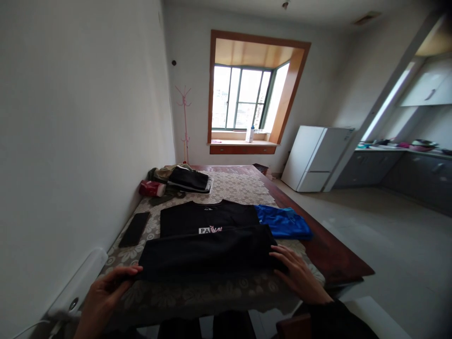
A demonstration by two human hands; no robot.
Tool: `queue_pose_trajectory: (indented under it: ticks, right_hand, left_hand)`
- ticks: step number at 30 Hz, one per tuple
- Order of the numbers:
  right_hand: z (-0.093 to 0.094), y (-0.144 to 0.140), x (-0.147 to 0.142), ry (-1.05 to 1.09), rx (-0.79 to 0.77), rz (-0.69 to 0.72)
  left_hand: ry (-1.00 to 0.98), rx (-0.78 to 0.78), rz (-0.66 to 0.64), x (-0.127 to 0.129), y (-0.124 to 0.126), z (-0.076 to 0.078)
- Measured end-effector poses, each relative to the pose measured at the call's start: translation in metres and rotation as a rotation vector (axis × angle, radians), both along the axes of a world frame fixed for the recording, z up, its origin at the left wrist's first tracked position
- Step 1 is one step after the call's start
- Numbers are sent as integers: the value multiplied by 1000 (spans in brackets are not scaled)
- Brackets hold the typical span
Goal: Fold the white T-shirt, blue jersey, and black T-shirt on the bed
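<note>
A black T-shirt [208, 252] lies on the table in front of me, its lower part folded up over the chest. Part of a white and pink print shows just above the fold, and the neckline points away from me. My left hand [111, 285] pinches the near left corner of the shirt between thumb and fingers. At the right end of the folded part, my right hand [298, 270] grips the edge, with its fingers on top and the thumb lower down. Blue folded clothing [284, 222] lies beside the shirt's right sleeve.
A dark phone-like slab [134, 229] lies left of the shirt. Farther back are a stack of folded clothes [189, 180] and a red packet [151, 188] by the wall. A patterned cloth [236, 186] covers much of the wooden table [339, 256]. A white fridge [314, 157] stands beyond.
</note>
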State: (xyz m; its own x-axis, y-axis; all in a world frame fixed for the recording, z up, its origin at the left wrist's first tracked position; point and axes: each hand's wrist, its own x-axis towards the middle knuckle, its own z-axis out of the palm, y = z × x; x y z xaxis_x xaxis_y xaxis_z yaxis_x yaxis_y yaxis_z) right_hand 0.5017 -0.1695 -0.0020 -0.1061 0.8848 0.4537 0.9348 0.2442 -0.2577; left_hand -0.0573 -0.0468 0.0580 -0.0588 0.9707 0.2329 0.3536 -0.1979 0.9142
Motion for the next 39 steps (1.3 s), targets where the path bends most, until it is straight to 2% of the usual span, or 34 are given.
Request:
queue_pose_trajectory:
  ticks: [3, 6, 10, 17, 22, 27, 30, 32, 36, 39]
  right_hand:
    - [-23, -11, 13, -12, -59, -17]
    - [-34, -18, 26, 25, -65, -78]
    - [-32, -17, 32, 36, -95, -109]
    - [-23, -1, 37, 22, -147, -45]
    - [-26, 4, 44, -3, -136, -37]
    - [-29, 6, 49, 93, -113, -13]
    - [-21, 9, 48, 208, -114, 12]
    - [-10, 12, 43, 303, -124, 37]
    - [24, 11, 31, 547, -74, 40]
    - [50, -2, 22, 749, 82, -25]
  left_hand:
    - [6, -18, -69, 3, -3, -7]
    - [55, 7, -94, 5, -4, -14]
    - [132, 3, -112, 3, -2, -20]
    - [199, 5, -94, -1, -3, -22]
    - [209, 15, -95, 0, -3, -25]
    - [279, 37, -93, 3, -6, -30]
    - [304, 32, -158, 8, -8, -30]
    - [290, 24, -158, 10, -8, -28]
    - [212, 46, -36, 10, -8, -22]
    - [118, 87, 46, 4, -17, -16]
